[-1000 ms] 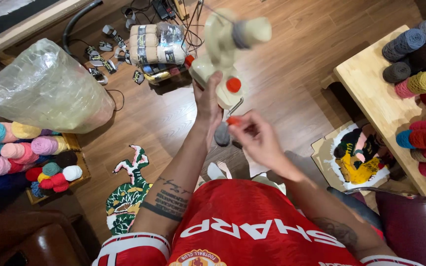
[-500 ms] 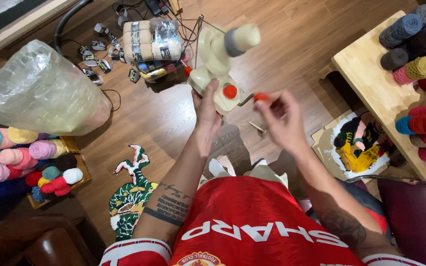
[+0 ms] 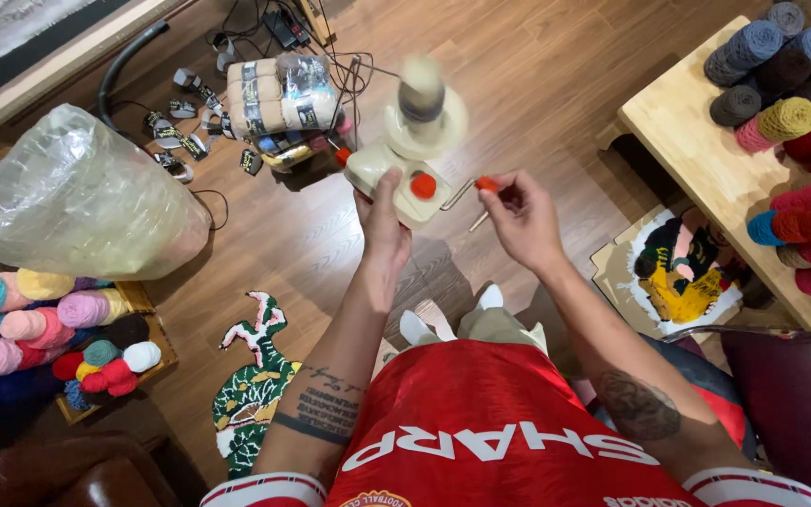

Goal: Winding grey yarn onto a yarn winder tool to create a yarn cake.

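Both hands clamp a yarn winder (image 3: pixel 405 155) held out over the wooden floor (image 3: pixel 537 84).

Left hand (image 3: pixel 382 221) grips its cream base from below; right hand (image 3: pixel 523 221) pinches the orange crank knob (image 3: pixel 486 184), just right of the base. Its blurred yarn spool (image 3: pixel 421 91) stands upright beyond. Packaged yarn skeins (image 3: pixel 279 94) lie farther off.

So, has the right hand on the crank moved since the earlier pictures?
Yes. The right hand has swung the red-knobbed crank handle up and outward, away from the cream yarn winder, toward the wooden table. The camera shifted slightly too.
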